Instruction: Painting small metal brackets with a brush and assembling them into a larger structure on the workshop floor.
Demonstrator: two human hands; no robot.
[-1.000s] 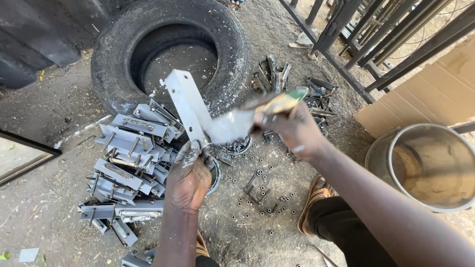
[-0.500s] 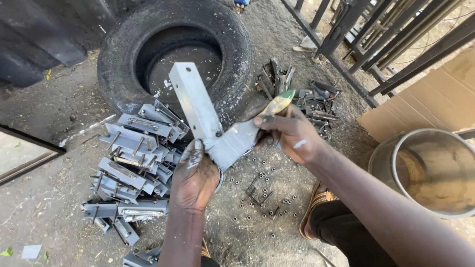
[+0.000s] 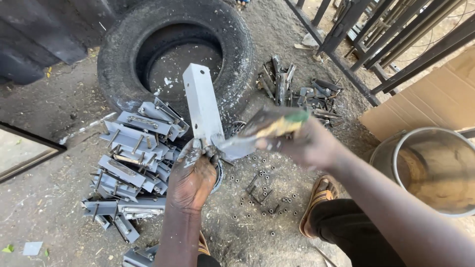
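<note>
Your left hand (image 3: pixel 192 175), fingers clenched and paint-smeared, grips the lower end of a grey-painted angled metal bracket (image 3: pixel 204 106), holding it upright above the ground in front of the tyre (image 3: pixel 174 54). Your right hand (image 3: pixel 309 143), blurred, is closed on a paintbrush (image 3: pixel 269 128) whose bristles touch the bracket's lower flange. A metal bucket (image 3: pixel 396 153) at right holds a brownish liquid. Painted brackets (image 3: pixel 131 165) lie stacked at left; loose nuts and bolts (image 3: pixel 260 195) lie scattered below.

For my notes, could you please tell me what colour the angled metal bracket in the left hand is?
Pale grey bracket, seen best in the head view.
</note>
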